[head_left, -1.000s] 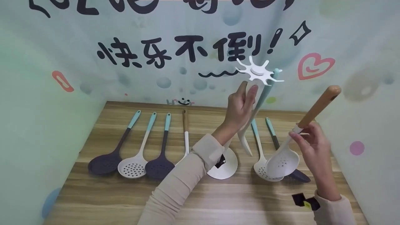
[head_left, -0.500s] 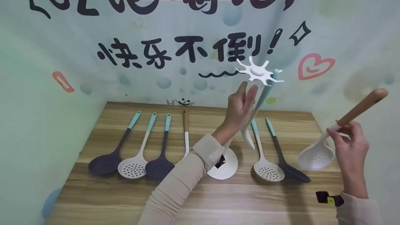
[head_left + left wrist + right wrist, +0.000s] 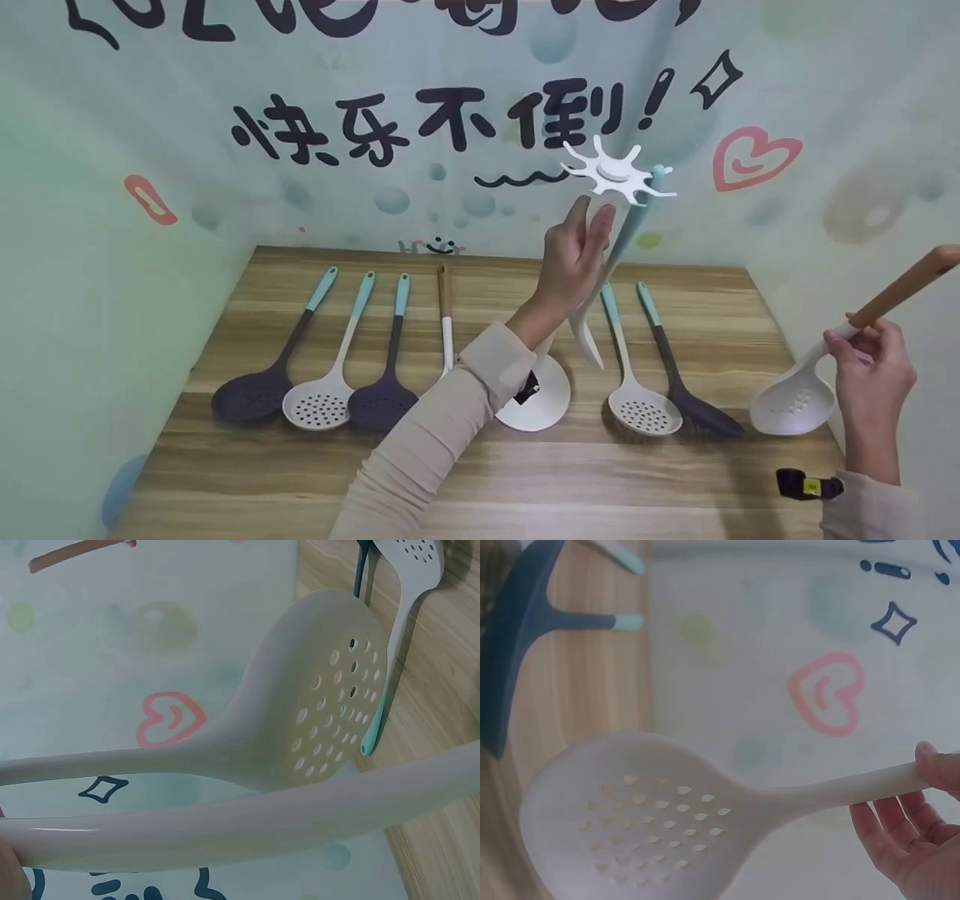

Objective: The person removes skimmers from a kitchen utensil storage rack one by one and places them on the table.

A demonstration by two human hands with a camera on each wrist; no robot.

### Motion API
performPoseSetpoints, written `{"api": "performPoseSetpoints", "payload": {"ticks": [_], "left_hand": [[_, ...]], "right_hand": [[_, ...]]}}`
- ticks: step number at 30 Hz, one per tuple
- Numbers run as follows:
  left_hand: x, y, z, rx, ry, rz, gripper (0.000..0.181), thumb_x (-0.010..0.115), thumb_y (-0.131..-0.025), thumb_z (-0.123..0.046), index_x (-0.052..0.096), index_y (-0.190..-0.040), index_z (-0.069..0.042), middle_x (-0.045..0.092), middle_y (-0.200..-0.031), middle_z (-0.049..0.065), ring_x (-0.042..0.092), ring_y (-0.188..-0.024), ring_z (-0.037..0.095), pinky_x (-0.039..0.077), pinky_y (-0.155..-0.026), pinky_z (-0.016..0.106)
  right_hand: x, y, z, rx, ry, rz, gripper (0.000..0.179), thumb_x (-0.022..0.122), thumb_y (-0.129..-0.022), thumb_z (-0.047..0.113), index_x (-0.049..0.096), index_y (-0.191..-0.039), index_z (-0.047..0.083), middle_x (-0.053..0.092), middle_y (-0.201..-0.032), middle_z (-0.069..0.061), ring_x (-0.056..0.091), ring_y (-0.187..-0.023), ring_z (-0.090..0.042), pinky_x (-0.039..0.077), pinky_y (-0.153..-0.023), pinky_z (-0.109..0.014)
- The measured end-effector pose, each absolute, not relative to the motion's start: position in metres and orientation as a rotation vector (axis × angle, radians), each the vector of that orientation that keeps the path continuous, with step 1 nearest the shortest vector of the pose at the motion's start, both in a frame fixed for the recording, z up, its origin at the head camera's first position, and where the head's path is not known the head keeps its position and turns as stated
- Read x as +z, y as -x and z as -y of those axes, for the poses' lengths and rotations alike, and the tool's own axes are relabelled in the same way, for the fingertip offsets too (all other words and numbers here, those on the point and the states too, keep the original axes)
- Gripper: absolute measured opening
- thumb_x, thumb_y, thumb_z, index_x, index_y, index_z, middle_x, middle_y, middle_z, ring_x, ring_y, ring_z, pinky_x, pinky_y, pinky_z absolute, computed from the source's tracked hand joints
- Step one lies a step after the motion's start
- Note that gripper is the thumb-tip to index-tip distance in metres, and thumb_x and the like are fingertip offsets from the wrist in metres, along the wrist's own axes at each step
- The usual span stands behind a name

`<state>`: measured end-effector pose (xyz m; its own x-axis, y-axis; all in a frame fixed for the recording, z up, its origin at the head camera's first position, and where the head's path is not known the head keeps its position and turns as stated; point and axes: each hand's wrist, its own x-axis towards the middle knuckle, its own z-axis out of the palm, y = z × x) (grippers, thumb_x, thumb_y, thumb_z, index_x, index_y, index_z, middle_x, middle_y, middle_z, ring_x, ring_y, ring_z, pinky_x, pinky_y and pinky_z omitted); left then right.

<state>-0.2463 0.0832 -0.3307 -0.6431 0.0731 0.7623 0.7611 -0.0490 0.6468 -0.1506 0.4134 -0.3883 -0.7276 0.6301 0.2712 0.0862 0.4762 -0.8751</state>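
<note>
My left hand grips the white post of a utensil rack just under its hooked, star-like top; the round base rests on the table. From one hook hangs a white skimmer with a light blue handle, and its holed bowl fills the middle of the left wrist view. Off to the right, my right hand pinches a second white skimmer at the neck, below its wooden handle. Its bowl is tilted downward, with the holes showing in the right wrist view.
On the wooden table, right of the rack, lie a white skimmer and a dark turner. Several utensils line the left side, among them a dark ladle-like one and a white skimmer. Printed cloth walls enclose the table.
My right hand has carried the wooden-handled skimmer to the right and somewhat lower, off the utensils it overlapped. The left hand keeps its grip; the hanging skimmer sways slightly.
</note>
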Motion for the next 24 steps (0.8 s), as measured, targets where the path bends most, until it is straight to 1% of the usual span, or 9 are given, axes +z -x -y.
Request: {"api": "performPoseSetpoints", "payload": {"ticks": [3, 7, 10, 14, 17, 18, 20, 22, 24], "left_hand": [[-0.330, 0.246, -0.084, -1.732, 0.872, 1.719, 0.060, 0.027, -0.093, -0.057, 0.041, -0.083, 0.000, 0.036, -0.053, 0.001, 0.030, -0.046, 0.001, 0.025, -0.045, 0.016], [-0.327, 0.243, -0.084, -1.717, 0.853, 1.718, 0.063, 0.025, -0.092, -0.059, 0.041, -0.081, 0.001, 0.037, -0.051, 0.003, 0.029, -0.047, -0.002, 0.024, -0.046, 0.016], [-0.322, 0.238, -0.082, -1.710, 0.840, 1.714, 0.065, 0.024, -0.092, -0.059, 0.041, -0.079, 0.002, 0.038, -0.051, 0.005, 0.028, -0.048, -0.004, 0.024, -0.047, 0.015], [-0.320, 0.235, -0.080, -1.729, 0.836, 1.712, 0.066, 0.025, -0.092, -0.060, 0.042, -0.080, 0.003, 0.038, -0.051, 0.006, 0.028, -0.048, -0.005, 0.024, -0.048, 0.015], [-0.324, 0.238, -0.081, -1.743, 0.841, 1.722, 0.066, 0.025, -0.091, -0.060, 0.044, -0.084, 0.003, 0.038, -0.052, 0.005, 0.029, -0.048, -0.003, 0.025, -0.047, 0.015], [-0.325, 0.239, -0.081, -1.745, 0.842, 1.729, 0.065, 0.026, -0.091, -0.060, 0.044, -0.085, 0.002, 0.039, -0.052, 0.005, 0.029, -0.047, -0.002, 0.025, -0.047, 0.016], [-0.328, 0.242, -0.082, -1.741, 0.843, 1.736, 0.064, 0.026, -0.092, -0.060, 0.044, -0.086, 0.002, 0.039, -0.052, 0.004, 0.030, -0.047, 0.000, 0.026, -0.047, 0.016], [-0.329, 0.243, -0.082, -1.733, 0.848, 1.739, 0.062, 0.027, -0.092, -0.059, 0.044, -0.087, 0.001, 0.039, -0.053, 0.003, 0.030, -0.046, 0.001, 0.026, -0.046, 0.017], [-0.329, 0.243, -0.082, -1.725, 0.859, 1.735, 0.060, 0.027, -0.093, -0.056, 0.044, -0.087, 0.001, 0.039, -0.053, 0.003, 0.030, -0.046, 0.001, 0.026, -0.045, 0.017]], "right_hand": [[-0.395, 0.151, -0.420, 1.323, 0.648, 2.154, 0.032, 0.062, -0.087, 0.009, 0.057, -0.116, 0.021, 0.055, -0.089, 0.018, 0.054, -0.079, 0.006, 0.043, -0.068, -0.002], [-0.403, 0.153, -0.425, 1.395, 0.689, 2.145, 0.029, 0.061, -0.087, 0.006, 0.057, -0.111, 0.021, 0.055, -0.088, 0.017, 0.054, -0.078, 0.006, 0.044, -0.065, -0.001], [-0.407, 0.156, -0.427, 1.416, 0.706, 2.150, 0.027, 0.061, -0.088, 0.008, 0.056, -0.110, 0.022, 0.054, -0.088, 0.016, 0.053, -0.079, 0.006, 0.044, -0.065, -0.001], [-0.408, 0.162, -0.430, 1.420, 0.750, 2.226, 0.028, 0.059, -0.090, 0.017, 0.052, -0.116, 0.020, 0.051, -0.089, 0.018, 0.050, -0.081, 0.006, 0.043, -0.065, -0.001], [-0.411, 0.167, -0.431, 1.329, 0.766, 2.340, 0.040, 0.056, -0.091, 0.026, 0.046, -0.128, 0.012, 0.046, -0.091, 0.018, 0.046, -0.081, 0.007, 0.041, -0.067, 0.000], [-0.413, 0.169, -0.431, 1.282, 0.760, 2.384, 0.046, 0.054, -0.092, 0.028, 0.042, -0.131, 0.008, 0.045, -0.094, 0.016, 0.044, -0.080, 0.008, 0.039, -0.067, -0.001], [-0.419, 0.172, -0.432, 1.191, 0.720, 2.465, 0.055, 0.051, -0.092, 0.028, 0.033, -0.137, 0.002, 0.048, -0.102, 0.008, 0.041, -0.079, 0.008, 0.037, -0.067, -0.002], [-0.426, 0.175, -0.432, 1.134, 0.683, 2.518, 0.057, 0.048, -0.092, 0.026, 0.027, -0.137, -0.002, 0.049, -0.110, -0.005, 0.039, -0.079, 0.007, 0.035, -0.067, -0.005], [-0.436, 0.178, -0.433, 1.106, 0.672, 2.555, 0.056, 0.046, -0.092, 0.023, 0.024, -0.136, -0.003, 0.050, -0.118, -0.017, 0.040, -0.080, 0.006, 0.035, -0.068, -0.009]]}}
